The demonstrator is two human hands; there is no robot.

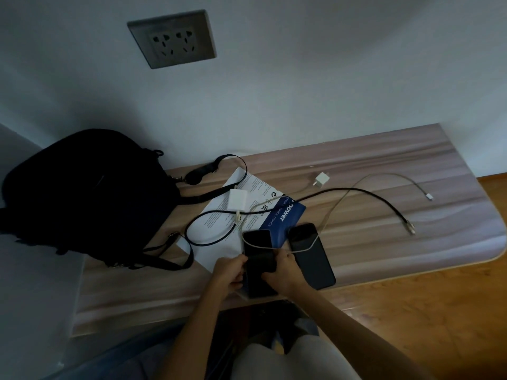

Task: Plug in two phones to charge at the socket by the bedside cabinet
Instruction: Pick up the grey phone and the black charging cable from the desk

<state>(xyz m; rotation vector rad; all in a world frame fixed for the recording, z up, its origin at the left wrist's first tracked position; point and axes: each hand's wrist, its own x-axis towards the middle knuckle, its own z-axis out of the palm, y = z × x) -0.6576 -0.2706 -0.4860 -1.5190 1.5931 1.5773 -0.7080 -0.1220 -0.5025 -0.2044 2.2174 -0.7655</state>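
Two dark phones lie near the front edge of the wooden cabinet top (384,242). My left hand (229,271) grips the left edge of the left phone (258,242), and my right hand (282,270) curls over its middle from the right. The right phone (312,259) lies flat beside it, with a pale cable (337,204) crossing its top. A black cable (356,192) loops across the top. The large white charger (237,200) sits on a leaflet and a small white charger (319,179) further back. The wall socket (171,39) is above, with nothing plugged in.
A black bag (87,198) with straps fills the cabinet's left end. A white leaflet (219,229) and blue booklet (285,215) lie under the cables and phones. Wooden floor (439,311) shows right of the cabinet. My knees are below its front edge.
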